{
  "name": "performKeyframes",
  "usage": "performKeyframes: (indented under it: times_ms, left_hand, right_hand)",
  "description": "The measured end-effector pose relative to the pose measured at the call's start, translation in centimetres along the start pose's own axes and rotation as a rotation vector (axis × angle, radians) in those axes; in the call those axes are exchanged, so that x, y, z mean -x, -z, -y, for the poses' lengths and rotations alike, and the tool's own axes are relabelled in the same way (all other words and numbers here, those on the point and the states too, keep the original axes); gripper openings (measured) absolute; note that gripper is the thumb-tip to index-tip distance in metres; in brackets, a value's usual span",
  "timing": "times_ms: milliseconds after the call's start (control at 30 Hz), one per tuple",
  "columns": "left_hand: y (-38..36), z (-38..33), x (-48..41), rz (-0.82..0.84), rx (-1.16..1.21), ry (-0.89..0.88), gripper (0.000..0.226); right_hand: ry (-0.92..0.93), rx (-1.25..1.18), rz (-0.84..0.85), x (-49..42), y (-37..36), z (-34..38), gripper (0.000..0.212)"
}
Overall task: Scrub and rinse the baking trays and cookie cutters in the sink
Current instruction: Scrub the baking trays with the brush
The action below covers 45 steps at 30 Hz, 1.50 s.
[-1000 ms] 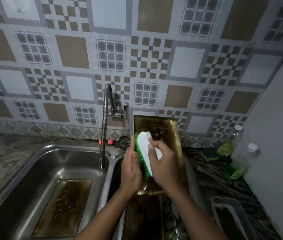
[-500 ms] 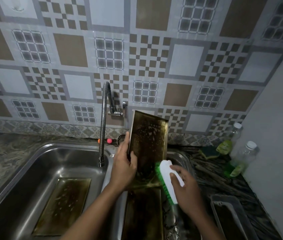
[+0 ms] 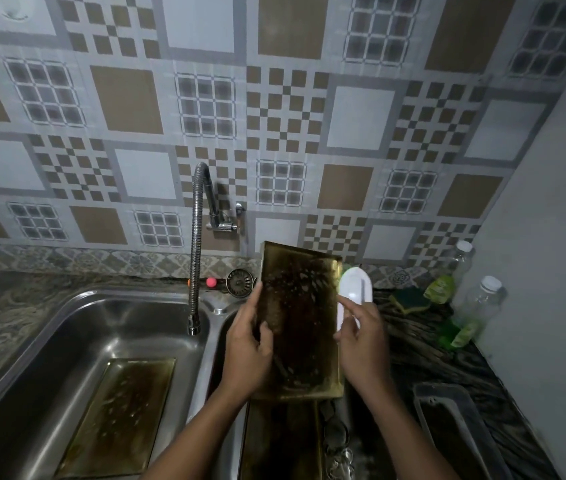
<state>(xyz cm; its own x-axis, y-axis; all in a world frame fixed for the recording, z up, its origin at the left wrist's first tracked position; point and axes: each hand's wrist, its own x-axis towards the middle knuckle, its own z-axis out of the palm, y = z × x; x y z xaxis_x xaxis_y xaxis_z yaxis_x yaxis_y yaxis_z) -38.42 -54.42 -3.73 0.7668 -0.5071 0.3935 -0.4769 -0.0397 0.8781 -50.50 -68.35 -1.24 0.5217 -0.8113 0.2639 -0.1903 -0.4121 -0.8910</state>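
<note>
I see the left hand (image 3: 248, 351) gripping the tray (image 3: 304, 323) by its left edge, thumb curled over the front face, index finger lying up along the rim. The tray is a flat metal rectangle, brass-toned with a dark stained centre and wet specks, held near upright over the right basin at frame centre. The right hand (image 3: 361, 344) has its fingers wrapped round the brush (image 3: 354, 289), a smooth white plastic oval just beside the tray's upper right edge; only a sliver of green bristle shows.

A second tray (image 3: 119, 414) lies flat in the left basin of the steel sink (image 3: 67, 323), under a film of water. A third tray (image 3: 281, 441) sits below the held one, mostly hidden and cut by the bottom edge. The small metal shapes (image 3: 337, 441) beside it are too dark to identify. A ribbed flexible faucet (image 3: 196, 244) hangs at centre, and a sponge (image 3: 409, 299) lies on the marbled surface at right.
</note>
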Motion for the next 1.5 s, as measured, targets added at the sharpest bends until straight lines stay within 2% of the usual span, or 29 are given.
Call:
performKeyframes:
  times_ms: [133,300,500,633,733,833,900,967,1033,1133,1267,1400,1500]
  left_hand:
    - [0.5,0.0,0.1,0.012,0.060,0.072,0.072]
    - [1.0,1.8,0.3,-0.038,0.079,0.156,0.074]
    - [1.7,1.5,0.0,-0.094,0.228,0.205,0.071]
    - [1.6,1.5,-0.3,-0.063,0.249,0.228,0.070]
    - [1.2,1.7,-0.6,-0.039,0.137,0.231,0.074]
    - [0.6,1.6,-1.2,-0.029,-0.180,0.251,0.082]
    - [0.1,0.6,-1.3,0.018,-0.255,0.140,0.075]
    - [-0.9,-1.1,-1.3,0.173,-0.174,0.037,0.061]
    - [-1.9,-2.0,-1.2,0.281,-0.101,0.046,0.055]
    - [-2.8,-2.5,-1.6,0.241,0.073,0.169,0.049]
    - [-2.9,-2.3,-1.7,0.158,0.320,0.340,0.046]
    - [-2.6,-2.3,-1.2,0.031,0.399,0.333,0.057]
    - [-1.9,-1.5,-1.2,-0.035,0.368,0.311,0.066]
  right_hand:
    - [-0.087,-0.036,-0.028,-1.2,1.2,-1.5,0.029]
    - [-0.076,-0.017,-0.048,-1.8,1.8,-2.2,0.026]
    - [-0.149,0.028,0.224,-1.4,1.8,-3.6,0.038]
    - [-0.213,-0.042,0.360,-0.6,1.6,-3.5,0.033]
    - [-0.226,-0.059,0.336,-0.5,1.7,-3.1,0.031]
    - [-0.205,-0.057,0.301,-0.3,1.5,-2.8,0.028]
    - [-0.163,-0.002,0.266,-0.1,1.1,-2.8,0.024]
    - [-0.089,0.082,0.215,0.2,0.4,-2.8,0.018]
    - [0.012,0.174,0.176,1.0,-0.5,-2.7,0.013]
    - [0.168,0.340,0.184,2.4,-1.6,-1.9,0.018]
    - [0.279,0.627,0.252,3.6,-2.4,-0.7,0.030]
    - [0.309,0.587,0.330,3.8,-3.1,0.1,0.033]
    - [0.258,0.324,0.298,2.9,-2.6,0.5,0.016]
